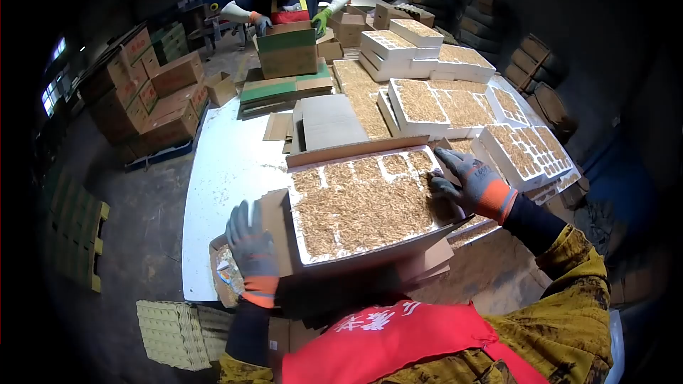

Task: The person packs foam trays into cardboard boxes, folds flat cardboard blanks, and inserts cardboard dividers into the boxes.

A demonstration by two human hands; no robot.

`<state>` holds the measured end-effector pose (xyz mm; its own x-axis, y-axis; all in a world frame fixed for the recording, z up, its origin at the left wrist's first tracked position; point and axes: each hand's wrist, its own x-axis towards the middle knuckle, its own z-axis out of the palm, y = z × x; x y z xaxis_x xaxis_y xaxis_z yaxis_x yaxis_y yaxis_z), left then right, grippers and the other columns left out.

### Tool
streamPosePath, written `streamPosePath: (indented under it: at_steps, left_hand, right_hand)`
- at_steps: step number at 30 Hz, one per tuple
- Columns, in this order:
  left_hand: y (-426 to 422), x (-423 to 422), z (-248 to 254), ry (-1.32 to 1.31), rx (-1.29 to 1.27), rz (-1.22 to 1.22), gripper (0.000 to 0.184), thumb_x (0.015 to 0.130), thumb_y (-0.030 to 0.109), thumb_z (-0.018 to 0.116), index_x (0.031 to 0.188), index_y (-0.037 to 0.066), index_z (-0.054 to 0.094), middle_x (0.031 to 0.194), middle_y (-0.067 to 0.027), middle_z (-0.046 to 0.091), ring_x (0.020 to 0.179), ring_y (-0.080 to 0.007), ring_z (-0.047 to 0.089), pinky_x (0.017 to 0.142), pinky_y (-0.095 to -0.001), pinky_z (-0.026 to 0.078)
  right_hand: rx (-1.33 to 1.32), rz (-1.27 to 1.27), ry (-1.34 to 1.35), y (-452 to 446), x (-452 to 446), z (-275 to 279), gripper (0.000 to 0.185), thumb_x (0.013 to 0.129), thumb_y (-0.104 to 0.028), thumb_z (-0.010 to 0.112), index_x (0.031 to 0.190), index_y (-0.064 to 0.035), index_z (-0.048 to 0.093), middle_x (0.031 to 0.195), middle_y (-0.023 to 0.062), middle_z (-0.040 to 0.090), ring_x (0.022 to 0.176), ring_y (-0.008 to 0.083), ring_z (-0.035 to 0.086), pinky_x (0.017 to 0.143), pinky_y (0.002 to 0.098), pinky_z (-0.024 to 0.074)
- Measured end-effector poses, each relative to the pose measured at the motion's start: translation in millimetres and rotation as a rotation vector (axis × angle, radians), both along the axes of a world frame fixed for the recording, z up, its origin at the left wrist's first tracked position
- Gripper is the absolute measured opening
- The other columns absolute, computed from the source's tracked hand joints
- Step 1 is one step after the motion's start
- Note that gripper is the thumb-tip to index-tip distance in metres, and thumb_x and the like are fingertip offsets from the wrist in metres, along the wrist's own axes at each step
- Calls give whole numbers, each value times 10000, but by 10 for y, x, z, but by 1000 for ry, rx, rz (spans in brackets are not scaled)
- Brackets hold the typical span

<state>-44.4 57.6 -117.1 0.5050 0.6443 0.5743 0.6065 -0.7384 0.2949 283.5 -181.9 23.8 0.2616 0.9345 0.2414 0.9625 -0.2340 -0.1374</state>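
An open cardboard box (377, 259) stands before me on the white table (220, 171). Inside it lies a white foam tray (302, 238) covered with brownish shavings or husks (363, 206). My right hand (466, 181), in a grey and orange glove, is at the tray's right edge, fingers apart. Over the box's left flap (277, 224) is my left hand (252, 249), gloved alike, its fingers stretched out. I cannot tell whether it presses on the flap. A small box (217, 256) with scraps sits beside my left hand.
Across the table a person (292, 0) handles a green and brown box (288, 53). Filled foam trays (420, 103) are stacked at the right. Flat cardboard (331, 124) lies beyond my box. Cartons (149, 99) stand on the left floor; egg trays (178, 334) are at lower left.
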Motion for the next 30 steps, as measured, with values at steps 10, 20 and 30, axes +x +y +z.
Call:
streamPosePath:
  at_steps: [10,20,30]
  left_hand:
    - [12,99,146,401,198,-235,527,724,34,583,1244,-35,532,1308,-223,498,1194,-366,480,1045,-448,365]
    - [-209,244,-52,33,-153,-106,468,879,37,477,1346,46,507,1469,-149,420,1363,-374,352,1156,-480,225]
    - [-114,368,-399,-282,-352,-158,409,904,2,444,1295,-10,559,1317,-180,571,1286,-338,478,1100,-394,351]
  right_hand:
    - [66,-339,912,76,276,-218,794,859,-390,726,1414,66,387,1215,199,629,1053,234,627,879,330,515]
    - [-192,-276,687,-54,450,-375,738,886,-555,609,1421,-72,451,1413,237,447,1302,368,434,1059,415,378]
    - [259,-138,1271,-56,127,-540,643,919,-344,670,1400,-6,411,1261,99,588,1123,173,562,967,312,448]
